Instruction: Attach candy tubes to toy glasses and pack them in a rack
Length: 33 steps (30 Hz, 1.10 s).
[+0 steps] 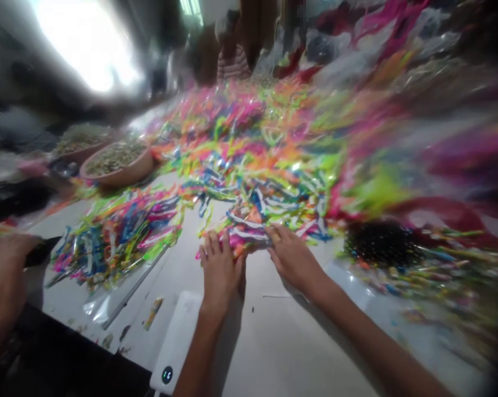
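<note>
My left hand (pixel 220 267) lies on the white table (pixel 282 336), fingers stretched forward onto the near edge of a heap of bright plastic packets (pixel 257 220) in pink, green, orange and blue. My right hand (pixel 290 253) reaches in from the right, its fingers spread flat on the same heap. The two hands are close together, fingertips touching the packets. I cannot see anything gripped in either hand. The picture is smeared by motion.
A second pile of colourful packets (pixel 117 234) lies at the left. Two brown bowls (pixel 117 162) stand behind it. A white power bank (pixel 174 344) lies by my left forearm. Another person's hand (pixel 3 275) is at the far left. Dark beads (pixel 379 242) lie at the right.
</note>
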Each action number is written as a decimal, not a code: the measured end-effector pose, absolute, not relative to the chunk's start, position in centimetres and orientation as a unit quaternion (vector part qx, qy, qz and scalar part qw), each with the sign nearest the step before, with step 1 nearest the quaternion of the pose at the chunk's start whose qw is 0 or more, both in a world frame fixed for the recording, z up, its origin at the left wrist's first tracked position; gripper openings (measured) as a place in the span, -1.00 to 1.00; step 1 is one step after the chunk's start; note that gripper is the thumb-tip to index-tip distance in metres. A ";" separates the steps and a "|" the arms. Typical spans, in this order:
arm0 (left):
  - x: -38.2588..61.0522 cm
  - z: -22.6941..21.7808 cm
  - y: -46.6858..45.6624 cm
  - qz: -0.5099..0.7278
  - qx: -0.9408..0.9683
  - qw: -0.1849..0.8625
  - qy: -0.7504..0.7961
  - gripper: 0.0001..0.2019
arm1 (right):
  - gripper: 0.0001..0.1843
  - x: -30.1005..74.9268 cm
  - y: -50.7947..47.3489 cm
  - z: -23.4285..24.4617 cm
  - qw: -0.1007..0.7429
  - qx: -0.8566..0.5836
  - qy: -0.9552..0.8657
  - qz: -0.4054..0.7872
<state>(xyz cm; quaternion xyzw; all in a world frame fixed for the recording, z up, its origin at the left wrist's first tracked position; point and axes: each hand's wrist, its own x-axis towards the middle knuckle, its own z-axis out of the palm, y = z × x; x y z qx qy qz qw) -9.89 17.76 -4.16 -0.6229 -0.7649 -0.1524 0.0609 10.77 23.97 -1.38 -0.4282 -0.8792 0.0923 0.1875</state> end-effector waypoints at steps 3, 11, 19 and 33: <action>-10.8 -5.4 16.5 -0.141 -0.646 0.044 -0.749 -0.42 | -0.39 10.0 24.8 -2.7 0.182 -0.457 -0.866 0.088; -10.8 -2.5 15.9 -0.169 -0.660 0.014 -0.732 -0.13 | -0.43 12.1 25.2 -2.4 0.206 -0.463 -0.852 0.129; -9.8 1.1 25.2 -0.153 -0.589 -0.042 -0.792 -0.42 | -0.66 13.4 26.0 1.6 0.465 -0.523 -0.545 0.461; -5.8 -0.8 18.1 -0.101 -0.736 -0.086 -0.664 -0.64 | -0.36 17.8 14.1 -3.3 0.328 -0.546 -0.432 0.638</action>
